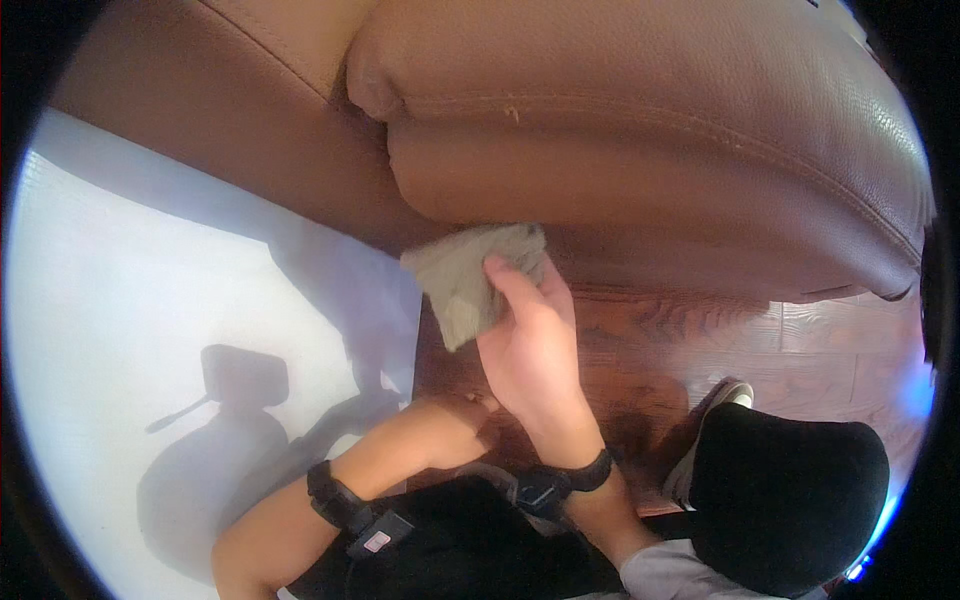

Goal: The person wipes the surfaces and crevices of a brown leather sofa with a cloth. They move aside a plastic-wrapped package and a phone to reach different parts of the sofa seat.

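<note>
A folded grey-beige cloth (465, 281) is pinched in my right hand (529, 330), with the thumb pressed on its near face. The cloth is just below the front edge of a brown leather sofa (637, 172); whether they touch, I cannot tell. My left hand (457, 431) is lower, beside my right wrist and above the dark floor. Shadow and the hand's angle obscure its fingers, so its grip cannot be made out. Both wrists wear black straps with small devices.
A white wall (112, 300) on the left carries my shadow and meets the sofa's side. Dark wood flooring (810, 345) lies under the sofa's front. My black-clad knee (787, 495) and a shoe (731, 394) are at the right. The sofa's seam (514, 112) has frayed thread.
</note>
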Demonstrator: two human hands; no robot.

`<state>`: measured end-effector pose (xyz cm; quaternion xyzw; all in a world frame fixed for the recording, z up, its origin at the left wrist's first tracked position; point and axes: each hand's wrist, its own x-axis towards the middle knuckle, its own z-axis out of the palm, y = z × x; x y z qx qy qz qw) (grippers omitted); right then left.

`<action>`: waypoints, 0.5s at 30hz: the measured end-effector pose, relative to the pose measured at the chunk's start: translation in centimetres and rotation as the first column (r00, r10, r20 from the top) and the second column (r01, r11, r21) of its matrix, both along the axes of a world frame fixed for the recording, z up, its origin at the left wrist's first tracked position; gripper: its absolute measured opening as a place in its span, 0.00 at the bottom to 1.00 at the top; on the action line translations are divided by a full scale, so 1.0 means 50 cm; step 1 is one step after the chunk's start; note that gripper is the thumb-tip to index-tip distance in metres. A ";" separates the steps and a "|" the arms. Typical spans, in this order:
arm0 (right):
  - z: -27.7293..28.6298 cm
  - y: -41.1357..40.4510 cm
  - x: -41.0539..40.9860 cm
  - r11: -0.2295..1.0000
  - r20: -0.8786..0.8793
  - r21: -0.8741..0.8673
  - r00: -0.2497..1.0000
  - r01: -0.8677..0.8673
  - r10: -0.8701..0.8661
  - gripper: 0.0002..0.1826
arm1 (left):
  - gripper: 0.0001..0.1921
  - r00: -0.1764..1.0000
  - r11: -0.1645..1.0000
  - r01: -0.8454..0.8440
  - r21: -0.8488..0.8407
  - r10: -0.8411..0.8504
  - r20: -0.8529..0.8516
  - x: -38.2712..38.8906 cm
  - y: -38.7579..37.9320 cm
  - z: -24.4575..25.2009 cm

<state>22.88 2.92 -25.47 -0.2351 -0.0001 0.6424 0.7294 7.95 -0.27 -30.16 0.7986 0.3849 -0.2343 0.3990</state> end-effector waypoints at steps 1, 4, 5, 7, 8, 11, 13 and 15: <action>0.000 -0.007 0.007 0.990 -0.064 0.076 0.991 -0.115 0.120 0.14 | 0.23 0.999 0.999 0.041 -0.012 -0.041 0.000 -0.004 0.000 -0.015; 0.005 -0.058 0.063 0.989 0.096 0.108 0.991 -0.098 0.088 0.18 | 0.27 0.990 0.992 0.122 -0.037 -0.124 -0.064 0.036 0.018 0.024; 0.008 -0.080 0.096 0.994 0.241 0.103 0.970 -0.044 0.018 0.20 | 0.27 0.977 0.983 0.172 -0.057 -0.177 -0.117 0.068 0.032 0.048; 0.012 -0.125 0.180 0.961 0.588 0.198 0.761 0.194 -0.275 0.23 | 0.28 0.960 0.976 0.135 -0.173 -0.172 -0.220 0.101 0.043 0.066; 0.013 -0.141 0.228 0.911 0.605 0.225 0.684 0.345 -0.408 0.24 | 0.27 0.975 0.987 0.135 -0.087 -0.148 -0.163 0.103 0.040 0.063; 0.028 -0.199 0.378 0.646 0.689 0.294 0.312 0.705 -0.654 0.23 | 0.28 0.989 0.990 0.138 0.027 -0.137 -0.048 0.108 0.040 0.057; 0.030 -0.234 0.453 0.423 0.673 0.406 0.048 0.810 -0.738 0.22 | 0.30 0.972 0.976 0.198 -0.093 -0.208 -0.111 0.134 0.049 0.058; 0.035 -0.240 0.474 0.370 0.730 0.433 -0.079 0.822 -0.679 0.22 | 0.30 0.964 0.968 0.224 -0.116 -0.237 -0.119 0.144 0.047 0.049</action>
